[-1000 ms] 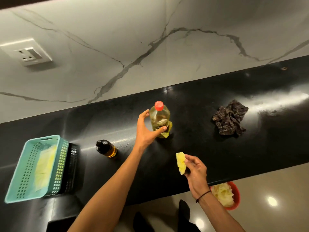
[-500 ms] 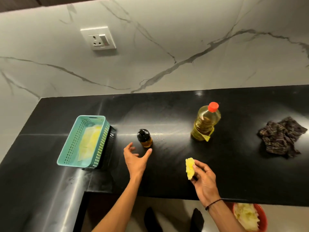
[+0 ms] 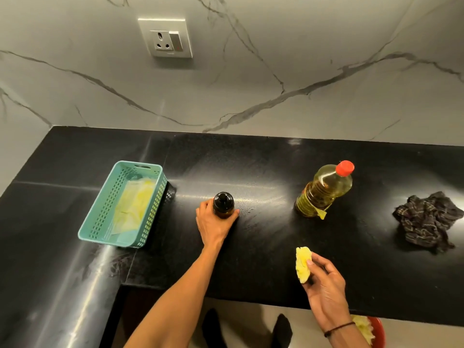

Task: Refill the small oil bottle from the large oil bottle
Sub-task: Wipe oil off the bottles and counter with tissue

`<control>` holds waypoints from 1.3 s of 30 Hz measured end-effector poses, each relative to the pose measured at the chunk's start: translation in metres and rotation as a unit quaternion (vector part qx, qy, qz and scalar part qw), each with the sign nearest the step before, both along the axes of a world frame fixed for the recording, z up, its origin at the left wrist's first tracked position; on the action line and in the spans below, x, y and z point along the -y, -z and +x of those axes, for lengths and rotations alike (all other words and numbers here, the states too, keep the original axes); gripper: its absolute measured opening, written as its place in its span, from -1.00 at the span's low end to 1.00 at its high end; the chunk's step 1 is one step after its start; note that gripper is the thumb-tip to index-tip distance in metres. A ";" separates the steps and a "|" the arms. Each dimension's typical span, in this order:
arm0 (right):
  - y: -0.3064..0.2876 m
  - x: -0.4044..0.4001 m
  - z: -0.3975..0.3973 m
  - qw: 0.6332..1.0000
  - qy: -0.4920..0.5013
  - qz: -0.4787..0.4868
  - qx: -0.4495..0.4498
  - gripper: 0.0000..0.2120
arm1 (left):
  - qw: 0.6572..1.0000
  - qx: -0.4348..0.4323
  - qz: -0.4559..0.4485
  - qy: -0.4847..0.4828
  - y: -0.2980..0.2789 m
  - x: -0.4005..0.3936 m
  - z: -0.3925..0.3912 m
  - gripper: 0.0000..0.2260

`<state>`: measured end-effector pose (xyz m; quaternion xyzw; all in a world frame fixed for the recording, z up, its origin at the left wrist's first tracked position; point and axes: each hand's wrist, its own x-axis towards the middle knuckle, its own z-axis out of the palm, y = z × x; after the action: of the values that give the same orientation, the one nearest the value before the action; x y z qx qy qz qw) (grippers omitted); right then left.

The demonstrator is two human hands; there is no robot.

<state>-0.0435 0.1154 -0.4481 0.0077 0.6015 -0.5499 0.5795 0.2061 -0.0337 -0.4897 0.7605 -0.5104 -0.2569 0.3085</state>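
Observation:
The small dark oil bottle [image 3: 223, 204] with a black cap stands upright on the black counter [image 3: 263, 247]. My left hand [image 3: 213, 224] grips its lower body from the near side, thumb on the right. The large oil bottle [image 3: 324, 190], clear with yellow oil and a red cap on, stands upright to the right, untouched. My right hand [image 3: 324, 280] pinches a crumpled yellow tissue [image 3: 303, 264] over the counter's near edge.
A teal perforated basket [image 3: 120, 204] with yellowish papers sits left of the small bottle. A dark crumpled cloth [image 3: 426, 222] lies at the far right. A red bin [image 3: 376, 332] with used tissue stands on the floor below. A wall socket [image 3: 165, 37] is above.
My left hand left the large bottle, moved left and closed around the small bottle. My right hand kept holding the tissue. The camera view swung to the left.

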 end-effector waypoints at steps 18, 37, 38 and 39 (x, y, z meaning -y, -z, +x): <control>-0.076 0.122 0.048 0.928 -0.282 -0.170 -0.176 -0.88 | 0.964 -0.186 -0.069 0.178 -0.062 -0.026 0.006 -0.66; -0.178 0.173 0.049 0.644 -0.699 -0.127 -0.284 -0.98 | 0.945 -0.126 -0.073 0.293 -0.115 -0.057 -0.013 -0.32; -0.180 0.173 0.052 0.643 -0.697 -0.114 -0.297 -0.98 | 0.946 -0.128 -0.077 0.288 -0.115 -0.058 -0.013 -0.30; -0.182 0.174 0.055 0.640 -0.696 -0.111 -0.307 -0.97 | 0.946 -0.128 -0.075 0.289 -0.115 -0.057 -0.014 -0.30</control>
<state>0.0112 -0.0591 -0.2659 -0.6464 0.5073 -0.0178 0.5696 0.1925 0.0235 -0.3745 0.5159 -0.6819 -0.3914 0.3402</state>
